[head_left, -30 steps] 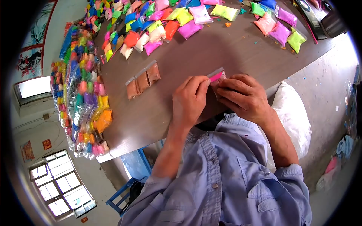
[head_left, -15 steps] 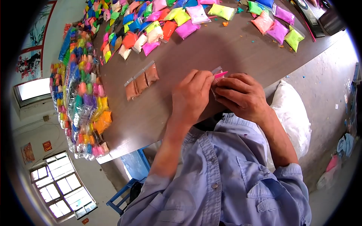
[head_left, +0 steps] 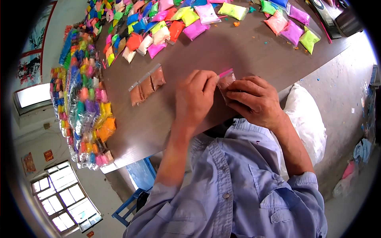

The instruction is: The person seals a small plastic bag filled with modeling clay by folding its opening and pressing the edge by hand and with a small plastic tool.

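A small clear bag of brown clay (head_left: pixel 225 82) is held upright over the near part of the table. My right hand (head_left: pixel 256 99) has its fingers closed on the bag's right side, covering much of it. My left hand (head_left: pixel 195 94) is closed in a pinch at the bag's upper left corner. A thin pink stick (head_left: pixel 226 72) lies along the bag's top edge, its left end meeting my left fingertips. To the left, a row of three joined brown clay bags (head_left: pixel 147 85) lies flat on the table.
Many colourful clay packets (head_left: pixel 158 33) cover the table's far side. Long clear bags of coloured pieces (head_left: pixel 85 103) line the left edge. A white plastic sack (head_left: pixel 305 123) stands right of my lap, and a dark cylindrical container (head_left: pixel 349 23) at the far right. A blue stool (head_left: pixel 133 204) is below left.
My left hand has moved slightly left, uncovering more of the bag. The pink stick, which pointed across toward my right fingers, now lies along the bag's top edge. My right hand stays put.
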`<state>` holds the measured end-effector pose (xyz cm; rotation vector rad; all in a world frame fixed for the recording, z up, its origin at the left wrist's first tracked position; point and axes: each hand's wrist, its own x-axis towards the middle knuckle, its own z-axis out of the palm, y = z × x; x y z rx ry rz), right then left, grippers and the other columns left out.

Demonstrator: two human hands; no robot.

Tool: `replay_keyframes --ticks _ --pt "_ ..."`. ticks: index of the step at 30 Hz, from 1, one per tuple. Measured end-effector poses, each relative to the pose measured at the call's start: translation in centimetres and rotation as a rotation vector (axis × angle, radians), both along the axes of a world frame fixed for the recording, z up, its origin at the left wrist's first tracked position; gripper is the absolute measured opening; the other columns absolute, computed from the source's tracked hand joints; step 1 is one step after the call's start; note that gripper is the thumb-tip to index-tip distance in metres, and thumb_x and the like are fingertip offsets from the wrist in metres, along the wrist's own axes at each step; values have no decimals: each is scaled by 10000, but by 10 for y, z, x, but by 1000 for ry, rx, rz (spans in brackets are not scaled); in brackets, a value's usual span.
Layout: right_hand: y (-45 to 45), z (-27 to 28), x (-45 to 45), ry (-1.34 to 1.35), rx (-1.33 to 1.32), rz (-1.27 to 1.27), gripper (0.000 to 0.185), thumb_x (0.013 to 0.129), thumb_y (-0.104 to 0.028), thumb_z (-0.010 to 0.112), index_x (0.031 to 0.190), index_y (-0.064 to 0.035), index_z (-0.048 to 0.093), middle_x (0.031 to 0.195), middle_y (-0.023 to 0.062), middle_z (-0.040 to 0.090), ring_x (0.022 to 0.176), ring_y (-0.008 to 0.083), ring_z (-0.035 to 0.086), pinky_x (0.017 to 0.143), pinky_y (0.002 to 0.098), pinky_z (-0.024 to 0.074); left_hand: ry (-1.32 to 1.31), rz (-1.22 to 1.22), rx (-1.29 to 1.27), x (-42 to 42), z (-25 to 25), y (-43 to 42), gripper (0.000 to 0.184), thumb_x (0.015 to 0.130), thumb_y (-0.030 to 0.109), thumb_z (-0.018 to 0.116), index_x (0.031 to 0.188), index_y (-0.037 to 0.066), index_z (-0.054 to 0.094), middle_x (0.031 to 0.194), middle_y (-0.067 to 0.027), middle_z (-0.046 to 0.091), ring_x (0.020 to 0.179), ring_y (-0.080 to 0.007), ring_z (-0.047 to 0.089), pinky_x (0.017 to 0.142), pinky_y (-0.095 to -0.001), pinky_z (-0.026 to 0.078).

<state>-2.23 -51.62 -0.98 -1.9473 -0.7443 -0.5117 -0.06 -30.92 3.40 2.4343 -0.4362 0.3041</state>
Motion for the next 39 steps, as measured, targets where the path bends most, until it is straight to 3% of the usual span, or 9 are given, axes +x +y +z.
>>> replay_keyframes --ticks 2,7,15,17,24,26,32,36,39 --pt "1 1 0 -5 1 3 314 694 -91 900 984 -85 783 1070 46 750 964 291 701 817 388 594 47 21 7 -6 -3 -1 52 946 48 729 957 14 691 875 -137 713 740 -309 690 645 -401 533" --pt "0 2 1 -27 4 -5 278 740 -112 875 1002 -123 782 1091 4 747 931 261 700 784 375 588 -32 51 94 10 -8 3 55 943 49 734 956 16 692 874 -140 711 753 -320 696 643 -403 536" --pt "1 1 -1 -14 3 -16 301 703 -78 896 981 -84 781 1072 49 747 957 288 705 802 388 594 -9 -34 60 2 1 -4 52 946 49 728 961 17 690 883 -147 706 760 -336 694 655 -414 544" --pt "1 1 0 -14 3 -8 300 703 -78 895 981 -84 781 1071 49 747 956 288 704 799 387 594 -23 -14 151 6 -8 0 70 986 148 697 959 89 670 907 -99 700 764 -365 698 633 -457 558" --pt "-1 4 0 -19 6 -15 259 746 -104 868 990 -114 781 1075 11 746 933 260 707 778 374 584 -60 9 125 17 -1 2 71 975 148 706 950 92 670 889 -92 687 762 -362 695 622 -455 547" --pt "0 2 0 -26 11 -28 253 748 -107 867 985 -113 781 1072 12 745 934 260 707 777 374 583 79 -89 34 4 11 -4 25 949 49 718 958 34 699 880 -133 703 769 -342 690 657 -419 544" --pt "1 0 0 -53 -9 -29 244 754 -110 867 983 -108 780 1070 15 744 924 257 703 770 372 579 48 -75 169 4 13 -16 38 958 69 713 955 34 700 839 -118 683 747 -351 682 647 -440 541" --pt "0 2 0 -55 12 -21 257 751 -103 869 992 -106 778 1069 16 742 905 257 699 761 374 576 -28 -40 157 24 -3 -7 41 959 70 708 955 31 696 850 -136 685 742 -345 680 645 -430 540" --pt "0 1 -2 -66 8 -35 261 753 -99 871 992 -95 765 1054 26 737 898 259 702 759 379 573 -54 -22 94 18 -1 3 69 969 134 715 968 70 689 898 -98 709 751 -358 695 643 -451 558"
